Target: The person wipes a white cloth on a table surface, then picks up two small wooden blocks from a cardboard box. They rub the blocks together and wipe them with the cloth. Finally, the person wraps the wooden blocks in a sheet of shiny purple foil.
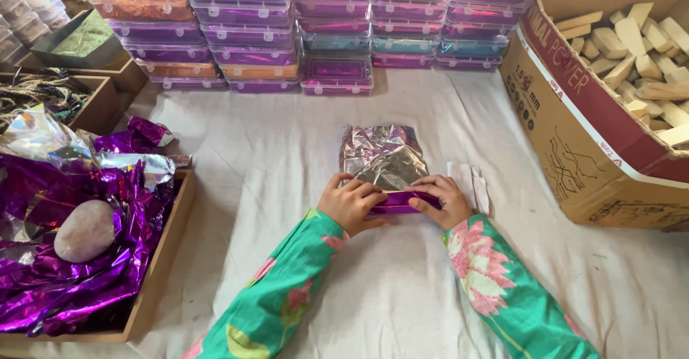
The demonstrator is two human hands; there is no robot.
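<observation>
A crinkled silver-backed foil sheet (382, 155) lies flat on the white cloth in front of me. Its near edge is folded over a small block, showing the purple side of the wrap (399, 202). My left hand (350, 202) presses on the left end of this purple fold. On the right end my right hand (443, 199) grips it with fingers curled over the top. Both arms wear green sleeves with pink flowers.
A wooden tray (163, 262) at the left holds purple foil sheets under a pinkish stone (85, 230). A cardboard box (574, 151) of pale wooden blocks stands at the right. Stacked clear boxes (316, 29) with purple contents line the back. Small white slips (470, 183) lie by my right hand.
</observation>
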